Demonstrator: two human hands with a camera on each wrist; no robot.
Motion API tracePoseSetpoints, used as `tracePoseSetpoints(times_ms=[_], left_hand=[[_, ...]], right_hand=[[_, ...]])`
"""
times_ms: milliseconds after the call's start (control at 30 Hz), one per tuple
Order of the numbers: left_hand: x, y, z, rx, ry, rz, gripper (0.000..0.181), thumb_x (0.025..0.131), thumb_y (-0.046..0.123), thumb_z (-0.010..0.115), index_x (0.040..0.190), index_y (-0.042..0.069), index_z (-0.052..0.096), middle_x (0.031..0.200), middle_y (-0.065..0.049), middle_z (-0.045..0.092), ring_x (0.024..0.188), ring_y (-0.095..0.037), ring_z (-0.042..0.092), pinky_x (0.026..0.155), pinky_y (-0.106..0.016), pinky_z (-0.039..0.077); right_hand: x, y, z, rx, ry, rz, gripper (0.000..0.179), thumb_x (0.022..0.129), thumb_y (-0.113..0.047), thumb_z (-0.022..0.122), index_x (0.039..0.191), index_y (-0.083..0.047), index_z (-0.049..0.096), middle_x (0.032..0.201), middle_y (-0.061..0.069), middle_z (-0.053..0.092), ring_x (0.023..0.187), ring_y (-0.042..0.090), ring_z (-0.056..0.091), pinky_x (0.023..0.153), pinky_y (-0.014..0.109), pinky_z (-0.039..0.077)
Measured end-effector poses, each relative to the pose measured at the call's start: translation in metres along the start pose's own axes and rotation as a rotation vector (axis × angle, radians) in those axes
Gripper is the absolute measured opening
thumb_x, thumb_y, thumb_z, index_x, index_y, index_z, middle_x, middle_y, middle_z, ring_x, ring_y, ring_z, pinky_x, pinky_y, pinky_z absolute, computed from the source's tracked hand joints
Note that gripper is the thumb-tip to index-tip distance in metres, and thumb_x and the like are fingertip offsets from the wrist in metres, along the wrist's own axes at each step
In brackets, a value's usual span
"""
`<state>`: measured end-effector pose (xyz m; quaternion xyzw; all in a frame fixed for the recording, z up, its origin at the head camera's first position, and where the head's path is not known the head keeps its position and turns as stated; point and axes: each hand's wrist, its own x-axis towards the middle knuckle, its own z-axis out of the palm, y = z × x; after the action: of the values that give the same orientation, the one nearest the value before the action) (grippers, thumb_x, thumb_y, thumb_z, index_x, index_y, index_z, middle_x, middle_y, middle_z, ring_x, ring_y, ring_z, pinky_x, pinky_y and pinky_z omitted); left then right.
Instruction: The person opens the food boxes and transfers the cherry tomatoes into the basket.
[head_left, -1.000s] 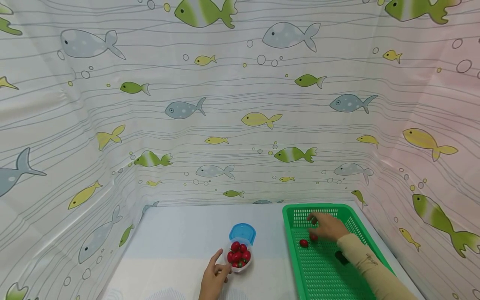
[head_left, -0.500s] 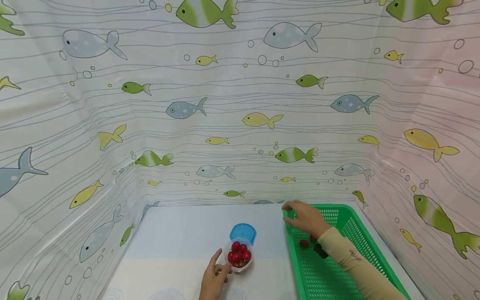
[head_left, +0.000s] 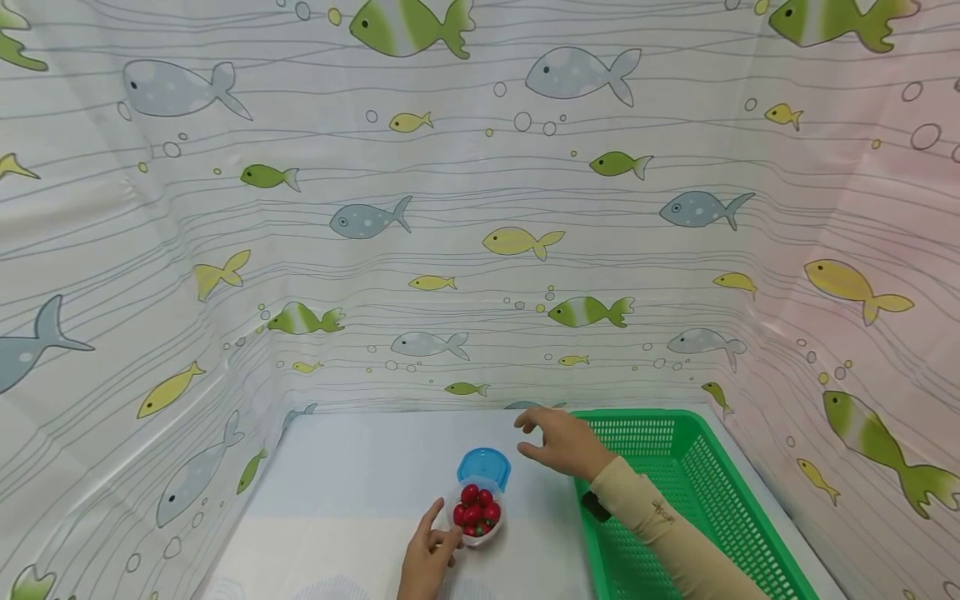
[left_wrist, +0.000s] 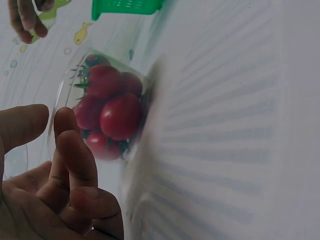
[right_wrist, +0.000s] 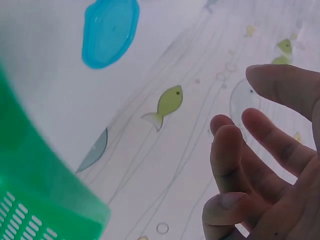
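A small clear tub (head_left: 480,542) of red cherry tomatoes (head_left: 470,515) stands on the white table in the head view. My left hand (head_left: 429,557) is at its left side, a fingertip right at the rim, with thumb and finger spread apart. The left wrist view shows the tomatoes (left_wrist: 120,117) through the clear wall, my left hand (left_wrist: 62,185) close beside. Past the tub lies a blue lid (head_left: 483,468). My right hand (head_left: 564,442) hovers right of the lid, fingers loosely bent; in the right wrist view my right hand (right_wrist: 270,175) holds nothing.
A green slotted basket (head_left: 720,467) fills the right side of the table, my right forearm reaching across it and hiding part of its inside. A fish-patterned sheet (head_left: 480,275) encloses the back and both sides.
My right hand has moved left, out of the green basket and toward the blue lid. My forearm now covers where red tomatoes showed in the basket. The left hand and the tub have stayed put.
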<state>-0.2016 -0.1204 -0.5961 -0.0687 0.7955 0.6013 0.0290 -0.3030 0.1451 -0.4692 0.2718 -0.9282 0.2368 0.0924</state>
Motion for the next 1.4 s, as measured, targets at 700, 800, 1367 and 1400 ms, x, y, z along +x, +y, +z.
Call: tracePoseSetpoints(times_ms=[700, 800, 1367, 1400], left_hand=[[-0.003, 0.000, -0.002, -0.023, -0.023, 0.043, 0.074, 0.100, 0.037, 0.065, 0.155, 0.000, 0.033, 0.085, -0.009, 0.071, 0.068, -0.018, 0.058, 0.061, -0.027, 0.044], [-0.003, -0.001, -0.003, -0.034, -0.029, 0.050, 0.073, 0.100, 0.035, 0.065, 0.155, 0.000, 0.033, 0.085, -0.009, 0.071, 0.069, -0.019, 0.059, 0.061, -0.027, 0.044], [-0.003, -0.001, -0.002, -0.040, -0.025, 0.048, 0.071, 0.100, 0.031, 0.066, 0.155, 0.001, 0.033, 0.085, -0.010, 0.071, 0.068, -0.019, 0.060, 0.061, -0.027, 0.044], [-0.003, -0.001, -0.002, -0.041, -0.022, 0.049, 0.071, 0.100, 0.031, 0.066, 0.155, 0.001, 0.034, 0.085, -0.009, 0.071, 0.068, -0.018, 0.060, 0.060, -0.026, 0.044]], right_hand=[[0.015, -0.056, 0.062, -0.075, -0.248, -0.093, 0.028, 0.088, -0.036, 0.080, 0.112, -0.022, 0.074, 0.094, -0.005, 0.075, 0.082, 0.007, 0.064, 0.062, 0.026, 0.052], [0.015, -0.062, 0.069, -0.076, -0.305, -0.080, 0.027, 0.087, -0.037, 0.081, 0.108, -0.022, 0.076, 0.088, -0.009, 0.073, 0.077, 0.003, 0.061, 0.061, 0.025, 0.051], [0.009, -0.076, 0.095, -0.186, -0.367, -0.045, 0.017, 0.084, -0.036, 0.084, 0.091, -0.022, 0.078, 0.070, -0.015, 0.061, 0.063, 0.003, 0.052, 0.060, 0.026, 0.049], [0.009, -0.077, 0.095, -0.201, -0.360, -0.044, 0.017, 0.084, -0.036, 0.084, 0.090, -0.022, 0.078, 0.069, -0.015, 0.061, 0.062, 0.003, 0.051, 0.059, 0.026, 0.048]])
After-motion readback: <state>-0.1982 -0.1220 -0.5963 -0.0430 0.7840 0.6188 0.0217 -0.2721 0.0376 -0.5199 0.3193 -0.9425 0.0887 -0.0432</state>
